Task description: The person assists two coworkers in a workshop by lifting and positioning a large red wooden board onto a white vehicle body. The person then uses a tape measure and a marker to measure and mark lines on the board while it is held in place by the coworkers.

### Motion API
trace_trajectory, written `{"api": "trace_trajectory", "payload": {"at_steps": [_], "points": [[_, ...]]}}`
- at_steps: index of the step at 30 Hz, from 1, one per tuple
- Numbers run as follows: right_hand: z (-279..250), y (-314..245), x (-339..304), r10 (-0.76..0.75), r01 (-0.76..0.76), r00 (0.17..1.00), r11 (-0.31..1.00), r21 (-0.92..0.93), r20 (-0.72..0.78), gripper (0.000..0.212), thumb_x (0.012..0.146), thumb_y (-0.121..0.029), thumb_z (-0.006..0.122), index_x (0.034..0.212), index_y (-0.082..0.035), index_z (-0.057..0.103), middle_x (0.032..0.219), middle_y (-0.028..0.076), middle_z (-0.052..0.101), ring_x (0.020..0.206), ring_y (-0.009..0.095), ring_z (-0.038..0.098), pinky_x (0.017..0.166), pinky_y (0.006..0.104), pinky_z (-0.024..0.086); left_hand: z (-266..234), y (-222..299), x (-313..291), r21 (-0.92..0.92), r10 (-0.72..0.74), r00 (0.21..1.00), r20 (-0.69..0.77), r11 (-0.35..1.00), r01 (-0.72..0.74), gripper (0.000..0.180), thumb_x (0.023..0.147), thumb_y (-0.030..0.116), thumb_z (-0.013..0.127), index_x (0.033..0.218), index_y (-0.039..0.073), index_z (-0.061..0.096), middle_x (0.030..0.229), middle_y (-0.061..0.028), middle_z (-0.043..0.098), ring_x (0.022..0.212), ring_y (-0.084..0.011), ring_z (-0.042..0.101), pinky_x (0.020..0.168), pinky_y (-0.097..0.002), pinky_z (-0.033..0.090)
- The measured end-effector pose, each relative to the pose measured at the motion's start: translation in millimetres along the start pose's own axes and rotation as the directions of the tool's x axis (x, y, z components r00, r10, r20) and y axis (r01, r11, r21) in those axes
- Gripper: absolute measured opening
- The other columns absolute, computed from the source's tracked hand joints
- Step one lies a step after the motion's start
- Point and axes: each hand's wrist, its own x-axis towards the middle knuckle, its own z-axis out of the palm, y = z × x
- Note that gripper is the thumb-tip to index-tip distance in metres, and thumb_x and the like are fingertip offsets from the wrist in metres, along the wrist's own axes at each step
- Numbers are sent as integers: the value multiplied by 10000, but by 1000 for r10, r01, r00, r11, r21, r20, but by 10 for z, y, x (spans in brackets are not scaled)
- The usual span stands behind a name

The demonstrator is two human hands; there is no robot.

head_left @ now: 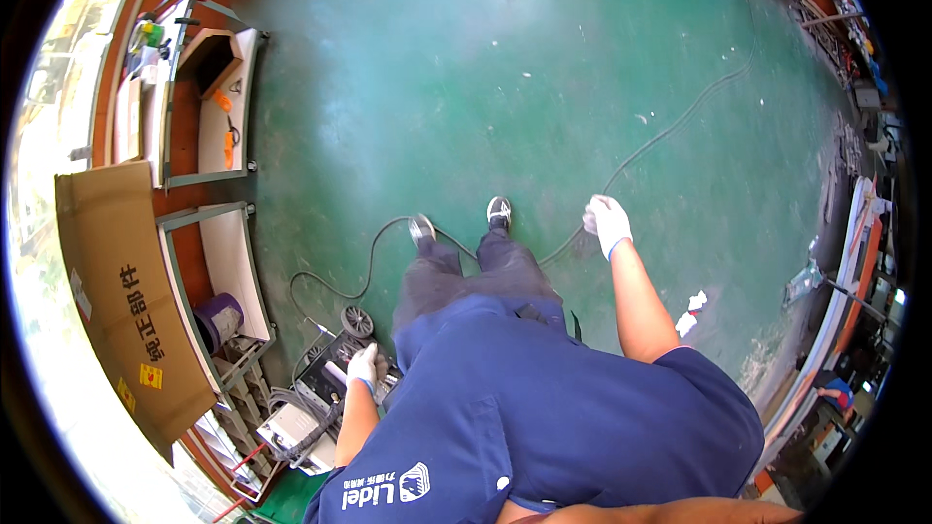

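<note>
My right hand (608,220), in a white glove, is out ahead of my body with its fingers curled closed. A long dark cable (649,144) runs behind this hand; whether the fingers hold it, I cannot tell. Low on the left, my left hand (362,366), also in a white glove, is closed beside a dark wheeled machine (318,383). What it grips, if anything, is hidden. The machine has a black wheel (357,320) and a coiled hose. From near it, the cable loops over the floor past my shoes.
Along the left stand metal-framed wheeled carts (218,178), with a large cardboard sheet (126,301) leaning there. A purple bucket (219,320) lies on a lower cart. White scraps (691,312) lie on the green floor (466,87) at right. A cluttered workbench (854,243) borders the right side.
</note>
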Motion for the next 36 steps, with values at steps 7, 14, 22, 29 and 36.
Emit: {"api": "trace_trajectory", "payload": {"at_steps": [7,14,22,29,36], "points": [[-191,419,241,134,-176,979,935,-307,-155,347,928,-262,624,1185,-30,598,895,81,655,721,192,615,637,350,514,402,1695,565,116,211,973,95,968,-221,345,975,282,616,1197,23,565,870,-62,638,654,-128,582,557,-268,482],[-161,846,-592,443,-564,764,812,-153,-469,256,891,-244,559,955,-4,621,849,155,654,696,269,629,581,422,505,588,3433,1521,66,149,967,208,984,-166,268,972,296,627,1067,70,520,729,-24,510,536,-117,467,448,-273,348],[1072,517,-735,445,-555,826,750,-359,-347,319,933,-244,618,1168,-28,625,1035,156,672,881,291,661,796,432,530,815,5551,2350,83,252,924,287,955,-286,281,973,350,608,1062,98,523,771,-36,553,564,-132,507,457,-272,384],[1672,-351,121,497,-567,796,811,-141,-346,237,929,-239,611,999,-17,658,886,136,678,716,269,665,658,398,551,1886,6589,2101,80,401,815,418,878,-473,285,971,363,590,933,88,528,660,-21,488,537,-147,474,472,-310,354],[1521,-1418,2080,337,-444,884,823,-353,-324,304,888,-254,606,1019,12,678,840,128,682,747,247,678,637,391,545,2482,6804,2230,562,304,473,827,-462,-686,214,924,250,574,959,44,530,989,-185,677,848,-376,641,674,-526,505]]}}
